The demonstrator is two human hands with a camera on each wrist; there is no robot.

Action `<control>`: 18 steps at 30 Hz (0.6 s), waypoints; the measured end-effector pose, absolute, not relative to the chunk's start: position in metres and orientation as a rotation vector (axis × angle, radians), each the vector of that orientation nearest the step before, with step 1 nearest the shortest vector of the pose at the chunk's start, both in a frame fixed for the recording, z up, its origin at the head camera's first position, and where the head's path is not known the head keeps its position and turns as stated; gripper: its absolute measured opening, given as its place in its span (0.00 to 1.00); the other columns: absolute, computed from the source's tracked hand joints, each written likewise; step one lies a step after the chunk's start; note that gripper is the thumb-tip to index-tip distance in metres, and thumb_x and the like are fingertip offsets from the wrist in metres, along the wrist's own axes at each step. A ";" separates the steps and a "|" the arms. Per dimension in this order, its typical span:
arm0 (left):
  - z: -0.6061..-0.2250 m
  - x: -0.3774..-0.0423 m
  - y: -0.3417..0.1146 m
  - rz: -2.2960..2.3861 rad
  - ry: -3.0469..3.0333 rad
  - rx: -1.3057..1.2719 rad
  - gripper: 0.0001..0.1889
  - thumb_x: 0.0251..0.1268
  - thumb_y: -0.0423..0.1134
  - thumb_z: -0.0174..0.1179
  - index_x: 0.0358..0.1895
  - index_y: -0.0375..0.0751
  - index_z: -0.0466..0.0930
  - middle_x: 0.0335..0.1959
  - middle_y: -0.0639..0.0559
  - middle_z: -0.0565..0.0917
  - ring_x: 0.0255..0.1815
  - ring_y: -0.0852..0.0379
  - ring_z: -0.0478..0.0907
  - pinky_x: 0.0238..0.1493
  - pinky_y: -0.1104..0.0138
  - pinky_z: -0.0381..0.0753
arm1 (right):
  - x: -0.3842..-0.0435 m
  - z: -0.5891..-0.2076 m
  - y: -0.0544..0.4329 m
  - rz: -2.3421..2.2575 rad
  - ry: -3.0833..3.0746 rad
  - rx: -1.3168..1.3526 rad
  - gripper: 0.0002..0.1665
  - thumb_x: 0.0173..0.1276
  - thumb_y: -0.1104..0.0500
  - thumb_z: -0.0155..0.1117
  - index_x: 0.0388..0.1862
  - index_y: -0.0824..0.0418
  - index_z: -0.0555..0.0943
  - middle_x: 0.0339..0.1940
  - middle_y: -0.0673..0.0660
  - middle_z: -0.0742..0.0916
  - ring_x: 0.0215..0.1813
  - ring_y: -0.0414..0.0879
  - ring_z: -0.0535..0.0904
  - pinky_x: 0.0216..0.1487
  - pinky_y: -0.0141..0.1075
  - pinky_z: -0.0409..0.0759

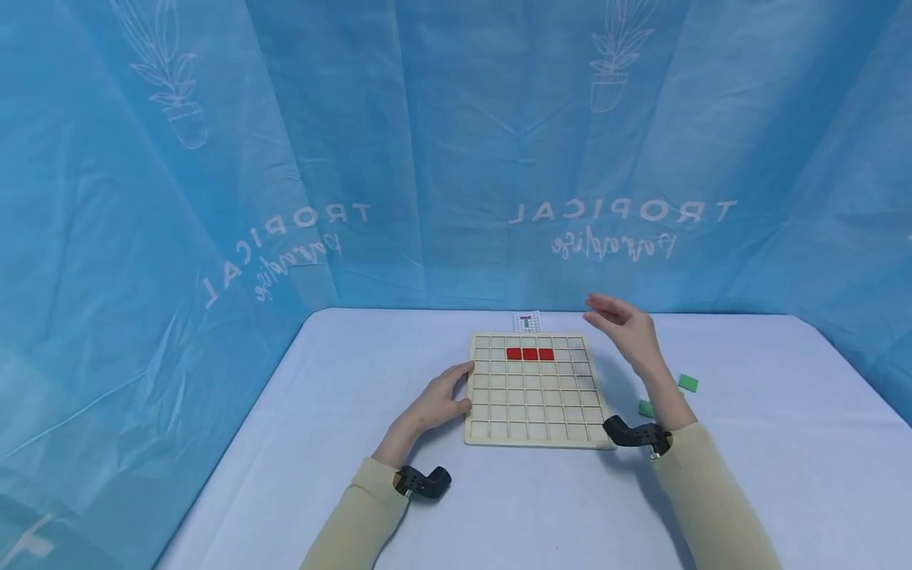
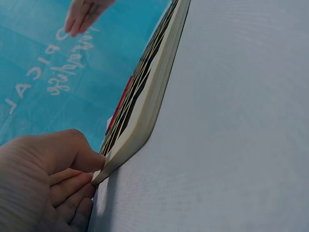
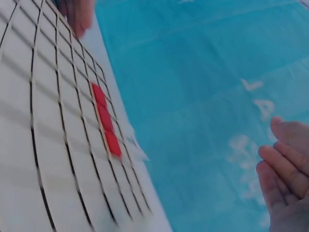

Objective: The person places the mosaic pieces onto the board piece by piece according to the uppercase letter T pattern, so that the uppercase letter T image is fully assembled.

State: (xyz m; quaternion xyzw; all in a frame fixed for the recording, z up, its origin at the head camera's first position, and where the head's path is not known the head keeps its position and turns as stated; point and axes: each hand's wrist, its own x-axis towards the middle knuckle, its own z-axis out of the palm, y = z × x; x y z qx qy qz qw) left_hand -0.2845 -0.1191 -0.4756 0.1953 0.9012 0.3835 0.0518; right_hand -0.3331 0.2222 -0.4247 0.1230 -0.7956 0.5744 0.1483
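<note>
A pale square grid board [image 1: 527, 445] lies on the white table. Three red tiles [image 1: 530, 354] sit side by side in its second row from the far edge. My left hand [image 1: 436, 402] rests at the board's left edge, thumb and fingers spread along it. The left wrist view shows the thumb [image 2: 87, 157] against the rim. To the right of the board's far corner, my right hand [image 1: 627, 331] is raised with loosely bent fingers. Nothing shows between its fingers [image 3: 285, 166] in the right wrist view.
Beyond the board lies a small printed card [image 1: 526, 321] with a grid and a red and green pattern. Green tiles [image 1: 688, 383] lie right of the board, some partly hidden by my right forearm. A blue printed curtain [image 1: 456, 158] stands behind the table.
</note>
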 end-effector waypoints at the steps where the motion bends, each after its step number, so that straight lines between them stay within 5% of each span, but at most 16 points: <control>1: -0.476 -0.285 -0.119 1.170 2.741 0.596 0.39 0.53 0.32 0.57 0.72 0.37 0.55 0.71 0.46 0.61 0.72 0.51 0.53 0.70 0.61 0.54 | -0.325 -0.416 0.229 1.602 -2.319 0.302 0.32 0.64 0.48 0.65 0.65 0.56 0.73 0.59 0.57 0.80 0.58 0.49 0.76 0.57 0.39 0.76; 5: -0.476 -0.285 -0.119 1.168 2.742 0.594 0.39 0.54 0.32 0.57 0.72 0.37 0.55 0.71 0.46 0.60 0.72 0.51 0.53 0.71 0.60 0.54 | -0.303 -0.403 0.262 1.413 -2.412 0.131 0.36 0.65 0.43 0.61 0.67 0.58 0.70 0.60 0.61 0.78 0.60 0.53 0.74 0.58 0.45 0.75; 7: -0.476 -0.286 -0.119 1.168 2.741 0.595 0.39 0.54 0.32 0.57 0.72 0.36 0.55 0.71 0.45 0.60 0.73 0.50 0.53 0.71 0.60 0.54 | -0.294 -0.405 0.280 1.350 -2.435 0.066 0.37 0.64 0.42 0.60 0.67 0.59 0.70 0.59 0.62 0.79 0.59 0.51 0.75 0.57 0.40 0.76; 12: -0.476 -0.285 -0.120 1.184 2.738 0.601 0.39 0.54 0.32 0.57 0.72 0.35 0.55 0.71 0.44 0.60 0.72 0.49 0.53 0.71 0.58 0.54 | -0.275 -0.416 0.315 1.301 -2.466 -0.022 0.35 0.65 0.43 0.60 0.66 0.60 0.71 0.58 0.61 0.80 0.51 0.31 0.75 0.49 0.20 0.74; 18: -0.474 -0.284 -0.118 1.210 2.726 0.611 0.38 0.54 0.31 0.57 0.72 0.34 0.56 0.71 0.44 0.61 0.72 0.49 0.53 0.71 0.59 0.54 | -0.262 -0.433 0.339 1.275 -2.476 -0.093 0.36 0.65 0.43 0.60 0.65 0.63 0.71 0.55 0.58 0.81 0.45 0.21 0.71 0.47 0.18 0.73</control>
